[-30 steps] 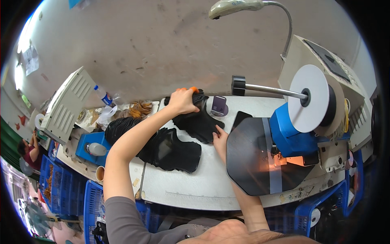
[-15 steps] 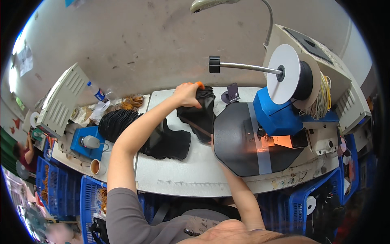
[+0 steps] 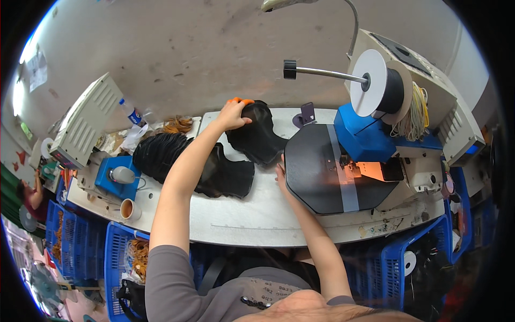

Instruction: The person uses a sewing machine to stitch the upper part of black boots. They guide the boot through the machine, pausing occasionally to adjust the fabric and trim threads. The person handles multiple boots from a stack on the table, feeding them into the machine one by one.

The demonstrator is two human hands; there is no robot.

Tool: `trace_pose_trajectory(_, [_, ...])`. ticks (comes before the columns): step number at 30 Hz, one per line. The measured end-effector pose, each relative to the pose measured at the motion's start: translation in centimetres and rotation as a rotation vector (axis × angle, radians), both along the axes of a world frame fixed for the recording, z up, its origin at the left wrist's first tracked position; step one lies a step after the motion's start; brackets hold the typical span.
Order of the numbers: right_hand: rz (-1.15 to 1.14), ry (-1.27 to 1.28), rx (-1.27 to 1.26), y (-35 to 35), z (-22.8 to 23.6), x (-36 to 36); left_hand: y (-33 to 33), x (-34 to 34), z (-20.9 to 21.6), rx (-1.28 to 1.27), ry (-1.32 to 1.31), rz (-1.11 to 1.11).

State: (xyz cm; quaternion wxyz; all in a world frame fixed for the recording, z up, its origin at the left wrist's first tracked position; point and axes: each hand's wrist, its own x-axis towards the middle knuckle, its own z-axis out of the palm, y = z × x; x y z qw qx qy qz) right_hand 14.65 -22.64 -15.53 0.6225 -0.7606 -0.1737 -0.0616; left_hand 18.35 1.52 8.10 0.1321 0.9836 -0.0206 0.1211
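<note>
My left hand (image 3: 236,114), with orange covers on its fingertips, grips the upper left edge of a black, leather-like cut piece (image 3: 258,137). The thumb lies on top and the other fingers curl over the far edge. This piece rests on the white table (image 3: 236,209), its right tip reaching the black octagonal work plate (image 3: 311,180) of a sewing machine (image 3: 357,131). My right hand (image 3: 280,176) is beside the plate's left edge, fingers stretched out, nothing seen in it; the plate partly hides it. Left of the held piece lies a fanned stack of similar black pieces (image 3: 228,174).
A thread spool (image 3: 370,83) is mounted above the machine. A phone (image 3: 307,112) on a stand is behind the plate. At left are a cup of brown drink (image 3: 130,209), a bottle (image 3: 130,112) and a blue machine (image 3: 117,180). Blue baskets (image 3: 115,257) flank me below the table.
The black piece in my left hand has swung flatter and spread out, its lower end turning right toward the plate. My right hand has come further into view at the plate's left edge.
</note>
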Motion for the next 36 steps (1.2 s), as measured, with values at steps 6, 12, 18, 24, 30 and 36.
trace_pose_trajectory(6, [0.253,0.103,-0.22,-6.4,6.5,-8.7,-0.4,-1.4,-0.2,0.231,-0.135,0.054])
trace_pose_trajectory(12, [0.27,0.418,-0.024,-11.1,10.4,-12.6,-10.5,-6.2,-4.0,0.314,-0.357,-0.323])
trace_pose_trajectory(18, [0.353,0.401,-0.076,-12.5,12.5,-14.6,-12.2,-6.5,-10.3,0.203,-0.24,-0.07])
trace_pose_trajectory(24, [0.319,0.432,0.036,-16.2,12.4,-16.4,-15.0,-7.3,-8.0,-0.157,-0.109,-0.058])
trace_pose_trajectory(30, [0.341,0.471,0.06,-17.9,13.9,-17.8,-13.6,-6.4,-8.0,-0.976,-0.151,0.329])
trace_pose_trajectory(36, [0.398,0.432,-0.005,-20.9,17.7,-18.4,-15.1,-11.0,-0.3,-1.444,-0.491,0.174])
